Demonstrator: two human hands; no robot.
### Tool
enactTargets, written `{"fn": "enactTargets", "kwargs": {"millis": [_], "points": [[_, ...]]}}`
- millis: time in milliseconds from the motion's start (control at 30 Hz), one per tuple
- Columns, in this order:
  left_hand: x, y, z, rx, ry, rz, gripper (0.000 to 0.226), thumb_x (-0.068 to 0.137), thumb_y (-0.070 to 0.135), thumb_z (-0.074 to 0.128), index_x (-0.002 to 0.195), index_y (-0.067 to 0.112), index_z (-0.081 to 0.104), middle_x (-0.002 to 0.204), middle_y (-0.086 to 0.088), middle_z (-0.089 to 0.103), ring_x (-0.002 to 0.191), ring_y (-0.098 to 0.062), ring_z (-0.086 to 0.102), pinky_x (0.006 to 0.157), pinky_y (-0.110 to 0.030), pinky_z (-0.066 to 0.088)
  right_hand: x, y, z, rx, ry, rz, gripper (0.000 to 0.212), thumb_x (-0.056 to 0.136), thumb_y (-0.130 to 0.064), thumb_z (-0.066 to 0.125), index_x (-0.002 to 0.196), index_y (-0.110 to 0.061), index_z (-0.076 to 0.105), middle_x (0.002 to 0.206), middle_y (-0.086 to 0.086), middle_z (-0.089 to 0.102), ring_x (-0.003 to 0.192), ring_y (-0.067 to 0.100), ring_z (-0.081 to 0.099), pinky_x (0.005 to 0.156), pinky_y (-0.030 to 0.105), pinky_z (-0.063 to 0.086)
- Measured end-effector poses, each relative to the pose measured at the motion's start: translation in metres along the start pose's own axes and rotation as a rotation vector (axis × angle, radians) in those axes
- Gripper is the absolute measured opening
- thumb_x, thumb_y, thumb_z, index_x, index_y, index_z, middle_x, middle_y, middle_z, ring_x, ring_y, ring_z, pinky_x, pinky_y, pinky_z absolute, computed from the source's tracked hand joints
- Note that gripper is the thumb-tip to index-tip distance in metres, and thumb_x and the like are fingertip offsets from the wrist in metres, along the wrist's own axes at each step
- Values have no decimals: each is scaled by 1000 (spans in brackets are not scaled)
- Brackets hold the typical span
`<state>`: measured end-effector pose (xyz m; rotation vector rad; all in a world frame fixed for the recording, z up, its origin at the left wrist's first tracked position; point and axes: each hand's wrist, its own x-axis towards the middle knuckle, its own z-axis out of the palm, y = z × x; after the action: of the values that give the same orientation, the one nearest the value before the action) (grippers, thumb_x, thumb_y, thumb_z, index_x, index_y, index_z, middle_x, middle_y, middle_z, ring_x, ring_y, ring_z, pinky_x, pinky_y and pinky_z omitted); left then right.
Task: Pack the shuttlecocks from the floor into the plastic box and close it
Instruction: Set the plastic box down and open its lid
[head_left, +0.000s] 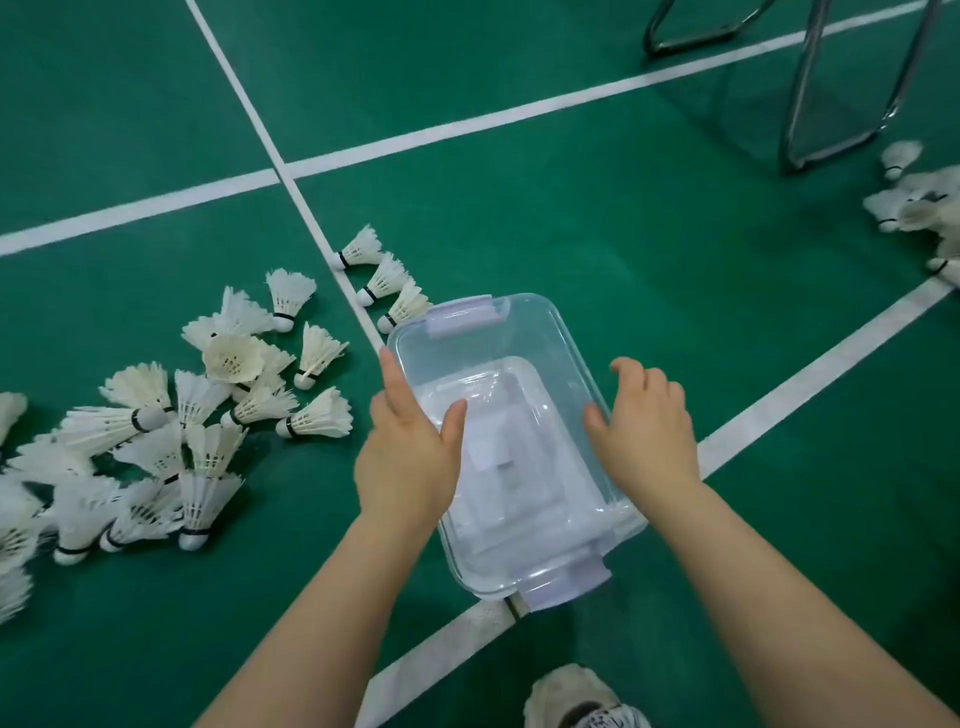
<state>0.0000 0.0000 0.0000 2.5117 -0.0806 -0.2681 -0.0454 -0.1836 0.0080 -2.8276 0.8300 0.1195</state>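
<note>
Hazards, head view: plastic box (519, 338) sits on the floor (571, 218) between both grips with its lid apparently on. Until the latches (460, 314) are released, nothing can go in. Left grip (408, 457) lies with fingers straight along the box's near-left rim and thumb flat on the lid, clasping nothing. Right grip (644, 431) has fingers curled over the opposite rim and thumb on the lid. The box looks light, with no shuttlecock visible inside, so prying a latch could skid it along the floor. Forcing the lid onto an overfilled box could crush feathers. Counts: one box, two latches. Shuttlecocks (208, 415) lie well left of the left grip, likely over twenty; overlap prevents an exact count. Three further shuttlecocks (384, 280) sit just beyond the left grip's fingertips. At least four (914, 202) lie far right of the right grip, cut off by the frame edge and easy to miss. One shoe (582, 701), one metal frame (808, 78).
</note>
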Motion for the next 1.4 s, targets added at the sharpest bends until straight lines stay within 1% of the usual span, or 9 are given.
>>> {"fn": "enactTargets", "kwargs": {"millis": [167, 267, 367, 700, 900, 1033, 1133, 1267, 1400], "points": [[-5, -7, 11, 40, -75, -170, 78, 95, 44, 36, 145, 17, -17, 113, -19, 60, 89, -37, 59, 68, -36, 41, 2, 8, 12, -23, -143, 48, 51, 96, -33, 39, 139, -9, 26, 118, 17, 53, 99, 34, 52, 70, 38, 39], [-10, -6, 17, 25, -82, -137, 69, 98, 30, 34, 146, 13, -12, 93, -15, 61, 73, -32, 54, 64, -37, 42, 3, 13, 20, -43, -167, 22, 34, 99, -29, 32, 124, -6, 37, 94, 13, 59, 71, 28, 49, 54, 32, 31], [-12, -11, 11, -46, -51, -139, 63, 97, 23, 32, 146, 11, -5, 70, -6, 51, 64, -29, 50, 61, -37, 42, 0, 11, 22, -12, -129, 1, 28, 101, -29, 30, 111, -5, 42, 89, 12, 61, 67, 27, 46, 53, 31, 30], [-35, -45, -68, -227, 242, -230, 55, 94, 28, 39, 142, 20, 13, 68, -9, 57, 67, -31, 56, 58, -38, 42, -9, -70, -21, 140, -61, -227, 30, 101, -35, 27, 106, -8, 41, 73, 7, 49, 67, 30, 45, 57, 36, 34], [-89, -78, -119, -737, 431, -493, 13, 86, 19, 57, 93, 23, 47, 85, -8, 65, 60, -20, 53, 72, -38, 49, -22, -154, -53, -8, 84, -592, 34, 100, -40, 29, 106, -11, 47, 83, 11, 58, 76, 33, 53, 58, 33, 31], [-129, -86, -116, -833, 495, -588, 43, 86, 20, 60, 123, 14, 39, 68, -3, 63, 61, -18, 54, 72, -40, 49, -33, -201, -46, -155, 168, -839, 34, 100, -37, 33, 104, -11, 52, 100, 11, 64, 93, 32, 56, 66, 36, 29], [-147, -100, -118, -843, 550, -636, 77, 87, 21, 61, 145, 25, 11, 74, -7, 66, 67, -20, 61, 76, -40, 52, -49, -226, -34, -212, 137, -923, 32, 100, -36, 33, 104, -10, 52, 101, 11, 66, 94, 32, 58, 76, 37, 33], [-168, -121, -119, -805, 559, -690, 90, 85, 16, 64, 143, 45, 2, 71, -6, 67, 64, -19, 65, 73, -38, 55, -71, -240, -14, -235, 93, -979, 31, 100, -37, 31, 105, -13, 50, 94, 11, 69, 92, 29, 62, 105, 38, 24], [-187, -134, -120, -854, 541, -685, 78, 85, 17, 65, 134, 55, 19, 69, -6, 64, 59, -12, 63, 62, -26, 56, -80, -248, 8, -201, 65, -1009, 32, 99, -40, 32, 101, -16, 52, 85, 9, 69, 85, 27, 64, 107, 41, 23]]}}
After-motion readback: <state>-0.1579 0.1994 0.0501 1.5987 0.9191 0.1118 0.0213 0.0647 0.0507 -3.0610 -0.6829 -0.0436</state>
